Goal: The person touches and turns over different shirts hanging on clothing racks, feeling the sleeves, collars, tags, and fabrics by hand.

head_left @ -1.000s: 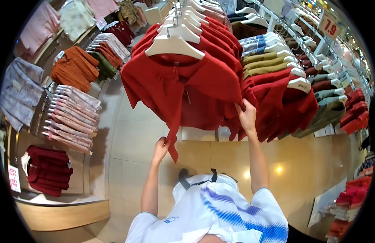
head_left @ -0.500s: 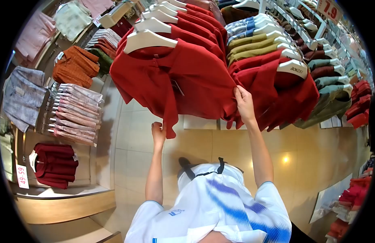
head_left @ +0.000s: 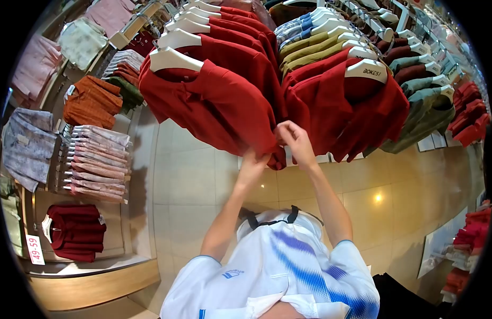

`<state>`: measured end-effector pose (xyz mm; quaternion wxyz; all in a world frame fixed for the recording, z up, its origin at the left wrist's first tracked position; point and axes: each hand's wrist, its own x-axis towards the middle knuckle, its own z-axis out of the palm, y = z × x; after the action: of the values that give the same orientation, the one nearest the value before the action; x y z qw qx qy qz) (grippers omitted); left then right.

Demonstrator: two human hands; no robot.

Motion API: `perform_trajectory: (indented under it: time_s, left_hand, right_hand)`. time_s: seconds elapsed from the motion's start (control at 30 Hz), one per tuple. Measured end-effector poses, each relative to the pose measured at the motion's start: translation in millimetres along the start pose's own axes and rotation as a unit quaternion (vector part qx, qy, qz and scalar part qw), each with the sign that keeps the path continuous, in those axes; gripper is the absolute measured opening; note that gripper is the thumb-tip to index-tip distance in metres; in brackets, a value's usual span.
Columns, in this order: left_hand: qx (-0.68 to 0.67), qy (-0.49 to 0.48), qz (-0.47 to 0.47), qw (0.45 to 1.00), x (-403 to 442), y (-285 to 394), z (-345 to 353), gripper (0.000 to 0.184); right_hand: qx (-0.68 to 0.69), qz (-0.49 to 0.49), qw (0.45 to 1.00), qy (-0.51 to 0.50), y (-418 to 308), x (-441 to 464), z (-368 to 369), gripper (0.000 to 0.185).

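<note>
A person in a white shirt [head_left: 240, 290] printed with blue and purple bands stands at a clothes rack, a black strap [head_left: 293, 213] at the waist. Both bare arms reach forward to a red top [head_left: 224, 111], the front one in a row of red tops. The left hand [head_left: 253, 164] is at its lower hem, fingertips hidden by the cloth; how far they are closed cannot be told. The right hand [head_left: 296, 140], just beside it, has its fingers bent, tips against the top's edge; whether they pinch the fabric is unclear. The top hangs, slanted toward the hands, from a white hanger [head_left: 174, 60].

Pale floor tiles [head_left: 187, 183] show below the garments. Just right of the row, another red garment [head_left: 315, 109] hangs near a hanger marked "BOKESI" [head_left: 366, 70], with mustard tops [head_left: 304, 53] behind and green garments [head_left: 435, 114] alongside.

Across the aisle at left, above a wooden ledge [head_left: 97, 287], are a "49-59" sign [head_left: 35, 250], a maroon top [head_left: 76, 234] and a row of pink garments [head_left: 99, 167]. Higher up hang a grey top [head_left: 28, 143] and an orange shirt [head_left: 92, 105].
</note>
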<state>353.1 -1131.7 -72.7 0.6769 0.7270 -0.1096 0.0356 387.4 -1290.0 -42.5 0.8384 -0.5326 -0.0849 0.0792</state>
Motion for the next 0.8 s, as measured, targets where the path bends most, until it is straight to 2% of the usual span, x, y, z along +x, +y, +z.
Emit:
perform_trajectory:
  time_s: [0.07, 0.1, 0.13, 0.2, 0.23, 0.3, 0.33, 0.4, 0.43, 0.47, 0.5, 0.53, 0.6, 0.67, 0.73, 0.77, 0.8]
  left_hand:
    - [-0.047, 0.012, -0.015, 0.999, -6.4, -7.8, -7.2, 0.033]
    - [-0.094, 0.026, -0.032, 0.995, -8.6, -8.7, -9.9, 0.031]
    - [-0.093, 0.022, -0.034, 0.995, -10.4, -9.9, -11.0, 0.031]
    - [-0.08, 0.044, -0.052, 0.994, -14.5, -12.0, -11.3, 0.027]
    - [-0.081, 0.041, -0.053, 0.994, -16.6, -13.5, -13.8, 0.027]
    - [-0.104, 0.056, -0.098, 0.988, -18.9, -14.9, -21.1, 0.026]
    - [-0.105, 0.06, -0.096, 0.988, -20.4, -14.8, -21.9, 0.026]
    - [-0.314, 0.071, -0.066, 0.945, -23.9, -12.6, -24.9, 0.023]
    - [-0.313, 0.078, -0.062, 0.945, -24.7, -10.0, -27.6, 0.023]
    - [-0.363, 0.078, -0.081, 0.925, -25.3, -7.2, -30.4, 0.023]
    - [-0.412, 0.078, -0.1, 0.902, -26.3, -4.9, -32.4, 0.023]
    - [-0.411, 0.082, -0.096, 0.903, -28.5, -4.0, -34.5, 0.023]
    - [-0.398, 0.102, -0.131, 0.902, -33.6, -1.5, -38.2, 0.025]
    - [-0.376, 0.115, -0.128, 0.911, -36.3, 7.3, -37.0, 0.021]
    - [-0.355, 0.129, -0.122, 0.918, -39.0, 11.2, -39.2, 0.018]
    - [-0.357, 0.121, -0.128, 0.917, -41.3, 8.5, -42.2, 0.021]
    - [-0.36, 0.115, -0.133, 0.916, -43.4, 8.3, -44.3, 0.024]
  right_hand:
    - [-0.091, -0.058, 0.993, -0.054, 6.5, -18.4, 1.6, 0.016]
    - [-0.137, -0.052, 0.985, -0.092, -4.6, -29.7, 6.2, 0.023]
    - [-0.254, -0.123, 0.956, -0.075, 1.1, -32.4, 5.4, 0.024]
    - [-0.396, -0.126, 0.909, -0.01, 5.2, -37.1, -0.3, 0.018]
    - [-0.397, -0.125, 0.909, -0.007, 4.9, -39.4, -1.9, 0.018]
    - [-0.347, -0.071, 0.933, 0.062, 2.1, -41.6, -2.2, 0.01]
    - [-0.348, -0.071, 0.933, 0.058, -0.5, -43.4, -2.1, 0.01]
    - [-0.297, -0.193, 0.929, -0.107, -5.9, -45.6, -3.0, 0.008]
    - [-0.236, -0.197, 0.941, -0.138, -4.8, -43.5, -0.9, 0.008]
    - [-0.226, -0.193, 0.947, -0.123, -8.8, -40.9, -2.6, 0.012]
    - [-0.153, -0.127, 0.977, -0.072, -9.9, -33.2, -2.7, 0.014]
    - [-0.08, -0.058, 0.995, -0.02, -11.4, -22.7, -2.9, 0.018]
    - [-0.139, -0.129, 0.982, -0.022, -11.6, 9.5, -2.4, 0.024]
    - [-0.099, -0.124, 0.986, -0.061, -15.9, 35.9, 6.8, 0.03]
    - [-0.136, -0.131, 0.973, -0.133, -29.5, 54.3, 25.0, 0.038]
    - [-0.089, -0.074, 0.978, -0.173, -32.1, 65.6, 29.4, 0.046]
    - [-0.091, -0.078, 0.977, -0.179, -30.5, 75.2, 33.0, 0.046]
